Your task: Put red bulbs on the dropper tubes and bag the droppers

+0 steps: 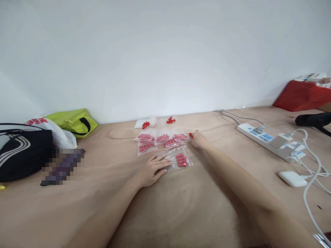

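My left hand (152, 169) lies with fingers stretched out, its fingertips on the left edge of a clear plastic bag (187, 154). Inside that bag, several short red stick-like pieces (181, 159) lie side by side. Beyond and to the right, my right hand (198, 139) is closed on a small red piece (190, 135) that pokes out from the fingers; its exact kind is too small to tell. Between the hands and the wall, several zip bags (162, 135) of similar red pieces overlap. Farther back are two small heaps of loose-looking red pieces (146, 124) on or in clear plastic.
A white power strip (263, 139) with plugs and cables stretches across the right side, near a white charging case (292, 179). A red bag (302, 95) stands at the back right. Black (26, 155) and yellow-green (74, 122) bags sit at the left. The wall borders the wooden table.
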Motion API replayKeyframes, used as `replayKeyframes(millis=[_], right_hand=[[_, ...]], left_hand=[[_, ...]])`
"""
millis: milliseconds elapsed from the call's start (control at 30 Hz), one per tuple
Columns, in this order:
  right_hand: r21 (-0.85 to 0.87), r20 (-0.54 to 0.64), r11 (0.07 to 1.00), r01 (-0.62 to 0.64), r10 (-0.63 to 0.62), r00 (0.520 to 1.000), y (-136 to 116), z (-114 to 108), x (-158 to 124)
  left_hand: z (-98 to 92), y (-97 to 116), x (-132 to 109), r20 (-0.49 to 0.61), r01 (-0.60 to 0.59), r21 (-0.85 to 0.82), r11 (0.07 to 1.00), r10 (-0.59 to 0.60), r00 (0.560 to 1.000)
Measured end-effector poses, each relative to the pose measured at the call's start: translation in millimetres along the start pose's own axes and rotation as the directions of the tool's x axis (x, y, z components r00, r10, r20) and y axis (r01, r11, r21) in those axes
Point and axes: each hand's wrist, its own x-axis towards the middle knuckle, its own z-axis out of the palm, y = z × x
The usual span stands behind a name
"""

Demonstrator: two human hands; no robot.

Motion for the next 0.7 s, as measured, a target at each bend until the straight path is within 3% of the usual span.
replayKeyframes(millis=[133, 233, 400, 700], right_hand=[[0.004, -0.035, 0.999, -0.047, 0.047, 0.998, -1.9, -17.4, -14.8], [0.244, -0.028, 0.969, -0.044, 0.052, 0.998, -3.1, -26.4, -36.8], [0.494, -0.055, 0.869, -0.023, 0.058, 0.997, -6.8, -14.1, -73.5], [0.586, -0.047, 0.809, -0.054, 0.1, 0.994, -14.0, 3.1, -84.6]], left_hand=[[-0.8, 1.3, 0.4, 0.001, 0.014, -0.01, 1.0, -0.014, 1.0], [-1.7, 1.9, 0.8, 0.013, 0.014, 0.008, 1.0, -0.014, 1.0], [-1.1, 0.4, 1.3, 0.026, 0.006, 0.04, 0.999, -0.007, 1.0], [1.1, -1.8, 2.0, 0.006, -0.007, 0.051, 0.999, 0.007, 1.0]])
